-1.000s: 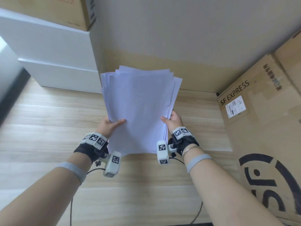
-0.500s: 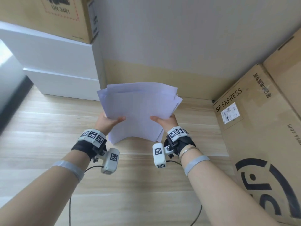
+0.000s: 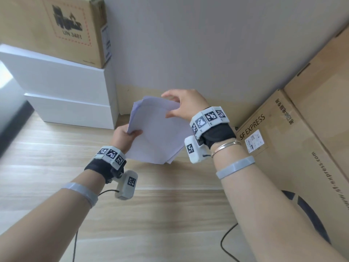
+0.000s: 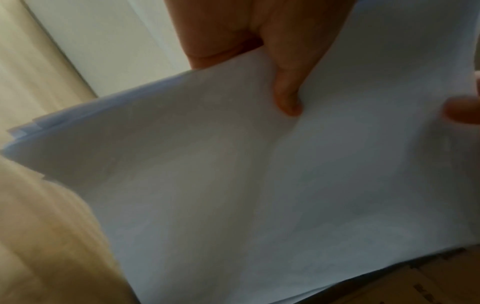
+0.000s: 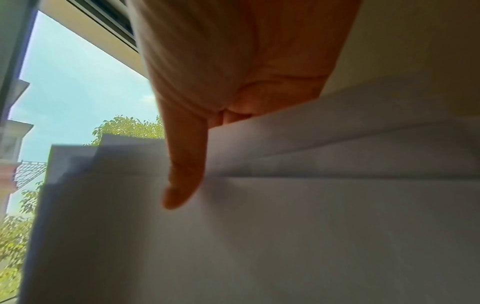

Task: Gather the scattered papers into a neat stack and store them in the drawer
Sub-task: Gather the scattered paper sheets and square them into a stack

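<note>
The papers (image 3: 156, 133) are pinched by the left hand (image 3: 123, 138) at eight o'clock and the right hand (image 3: 184, 106) at one o'clock. Uneven sheets could slip out if either pinch is loosened.

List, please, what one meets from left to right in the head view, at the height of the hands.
white boxes → left hand → papers → right hand → SF EXPRESS carton
</note>
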The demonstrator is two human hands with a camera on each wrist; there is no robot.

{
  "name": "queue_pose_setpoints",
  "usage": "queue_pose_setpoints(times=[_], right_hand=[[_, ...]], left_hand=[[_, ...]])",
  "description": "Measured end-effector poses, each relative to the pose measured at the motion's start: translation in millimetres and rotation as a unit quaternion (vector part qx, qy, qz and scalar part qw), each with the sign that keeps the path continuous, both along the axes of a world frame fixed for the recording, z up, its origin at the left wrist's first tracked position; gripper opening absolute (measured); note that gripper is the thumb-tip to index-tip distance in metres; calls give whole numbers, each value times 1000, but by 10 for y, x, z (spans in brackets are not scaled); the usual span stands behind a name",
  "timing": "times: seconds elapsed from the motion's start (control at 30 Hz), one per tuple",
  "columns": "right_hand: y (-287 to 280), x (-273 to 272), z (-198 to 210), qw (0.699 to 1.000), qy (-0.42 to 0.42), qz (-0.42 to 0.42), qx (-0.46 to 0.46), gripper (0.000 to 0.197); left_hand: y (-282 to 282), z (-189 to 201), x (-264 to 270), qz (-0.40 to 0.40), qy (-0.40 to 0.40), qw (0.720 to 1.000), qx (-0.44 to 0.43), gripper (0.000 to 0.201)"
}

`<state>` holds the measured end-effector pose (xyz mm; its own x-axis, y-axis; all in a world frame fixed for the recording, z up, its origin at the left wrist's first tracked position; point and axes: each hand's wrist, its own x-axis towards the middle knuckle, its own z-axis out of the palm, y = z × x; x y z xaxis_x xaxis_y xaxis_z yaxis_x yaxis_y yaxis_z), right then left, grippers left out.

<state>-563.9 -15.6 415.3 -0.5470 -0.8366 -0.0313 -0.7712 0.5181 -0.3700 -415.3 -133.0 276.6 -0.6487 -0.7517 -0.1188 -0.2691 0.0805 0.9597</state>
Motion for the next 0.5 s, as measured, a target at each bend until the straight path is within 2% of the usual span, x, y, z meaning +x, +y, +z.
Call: queue_pose_setpoints(times=[0.07,0.1,0.17,0.23,0.3,0.37,0.4,0.43,0.5], right_hand=[[3,23,-42,999,1,-10,40,24],[23,37,-67,999,-3,-12,48,16],[74,44,-132,999,-16,-27,45,30],[135,37,-187,998,-29,-58,15,28],[231,-3,-234,995,-56,-83,-19,25],[367,-72,-282,986,-100,-118,-59,29],[439,-119,-320,979,-125,-139,-85,25],[511,-157,-355,968,-153,-160,-117,18],[641,-193,-421,938,-212,-201,-187,14]], left_hand=[[-21,40,-20,-20,-15,999,-30,12],[-25,61,-23,-31,-16,999,-42,14],[-16,115,-24,-52,-16,996,-64,22],[-11,151,-16,-61,-36,992,-102,32],[-68,128,42,-46,-37,991,-117,26],[-169,36,179,5,-18,993,-113,14],[-223,-54,257,39,-15,993,-113,26],[-275,-156,341,60,-19,992,-106,50],[-339,-381,464,74,-10,997,-31,92]])
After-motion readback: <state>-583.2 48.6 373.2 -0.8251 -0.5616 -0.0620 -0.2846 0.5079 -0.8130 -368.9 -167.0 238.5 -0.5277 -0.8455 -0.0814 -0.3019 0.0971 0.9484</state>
